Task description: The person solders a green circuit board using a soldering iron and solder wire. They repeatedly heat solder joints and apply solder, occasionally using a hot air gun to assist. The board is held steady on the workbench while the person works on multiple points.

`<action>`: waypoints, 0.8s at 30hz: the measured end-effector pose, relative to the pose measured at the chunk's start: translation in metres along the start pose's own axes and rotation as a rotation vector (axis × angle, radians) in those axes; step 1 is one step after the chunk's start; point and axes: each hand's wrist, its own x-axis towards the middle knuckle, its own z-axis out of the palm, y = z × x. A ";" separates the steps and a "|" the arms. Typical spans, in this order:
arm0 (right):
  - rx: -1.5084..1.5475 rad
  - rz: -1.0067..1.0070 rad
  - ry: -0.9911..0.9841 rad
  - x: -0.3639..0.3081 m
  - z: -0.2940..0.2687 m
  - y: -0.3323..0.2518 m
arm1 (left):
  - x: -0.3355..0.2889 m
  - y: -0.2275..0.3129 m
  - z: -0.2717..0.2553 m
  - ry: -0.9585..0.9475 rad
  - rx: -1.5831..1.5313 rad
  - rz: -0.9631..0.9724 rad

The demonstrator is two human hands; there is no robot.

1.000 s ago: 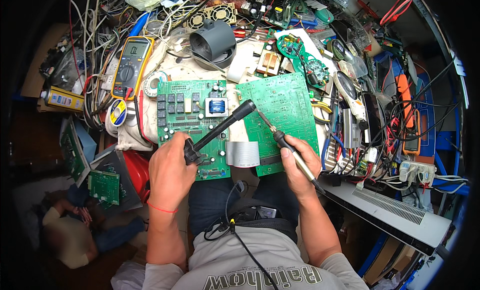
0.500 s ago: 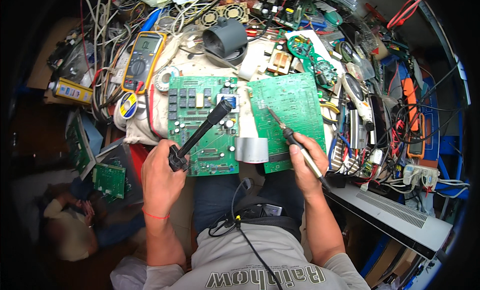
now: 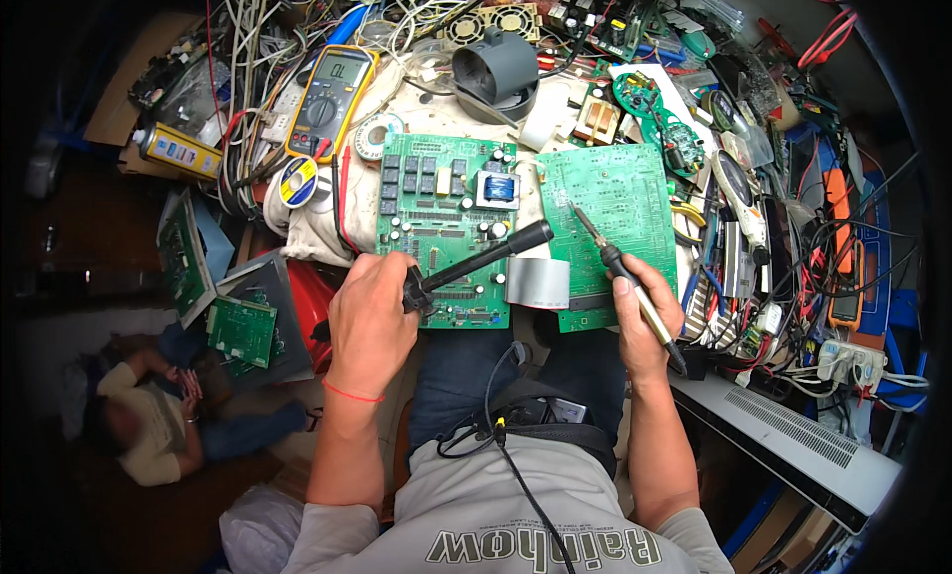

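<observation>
My left hand (image 3: 373, 311) is wrapped round the handle of a black tube-shaped tool (image 3: 486, 257), whose exact kind I cannot make out. Its long tube slants up and right, over the lower part of a green circuit board (image 3: 426, 239) fitted with relays, capacitors and a blue transformer. Between the fingers of my right hand (image 3: 647, 314) is a soldering iron (image 3: 615, 263). The iron's tip points at the upper left of a second green board (image 3: 620, 202), solder side up; whether it touches cannot be told. A grey ribbon cable (image 3: 538, 283) bridges the two boards.
A yellow multimeter (image 3: 332, 103), solder spools (image 3: 297, 181) and a grey cup-like holder (image 3: 496, 73) stand beyond the boards. Tangled wires crowd the back left. Pliers, cables and circuit parts fill the right. Another person (image 3: 149, 415) sits at lower left.
The view has shifted, so the bench appears farther right. My left hand has moved onto the board's lower left, tipping the black tool flatter toward the right. The iron stays over the second board.
</observation>
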 end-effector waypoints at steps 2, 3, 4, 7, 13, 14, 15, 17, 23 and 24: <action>-0.003 -0.033 0.003 0.001 -0.001 0.001 | 0.004 0.001 0.003 -0.002 0.052 0.061; 0.003 -0.022 -0.008 0.002 -0.001 0.001 | 0.005 0.001 0.004 -0.005 0.068 0.076; 0.006 -0.037 -0.002 0.002 -0.001 0.002 | 0.006 0.002 0.004 -0.018 0.082 0.083; 0.028 0.002 -0.040 0.002 -0.005 0.002 | 0.008 0.003 0.004 -0.057 0.106 0.137; 0.111 0.082 -0.043 0.002 -0.008 -0.001 | 0.011 0.008 0.001 -0.135 0.149 0.152; 0.139 0.094 -0.030 0.003 -0.008 -0.002 | 0.011 0.009 0.000 -0.143 0.151 0.151; 0.168 0.106 -0.017 0.003 -0.007 -0.003 | 0.012 0.010 0.000 -0.152 0.153 0.150; 0.197 0.108 -0.008 0.005 -0.007 -0.004 | 0.013 0.010 -0.001 -0.151 0.148 0.160; 0.208 0.107 -0.022 0.006 -0.010 -0.006 | 0.013 0.006 -0.010 -0.095 0.055 0.170; 0.223 0.122 -0.023 0.006 -0.009 -0.006 | 0.013 0.005 -0.015 -0.081 0.031 0.155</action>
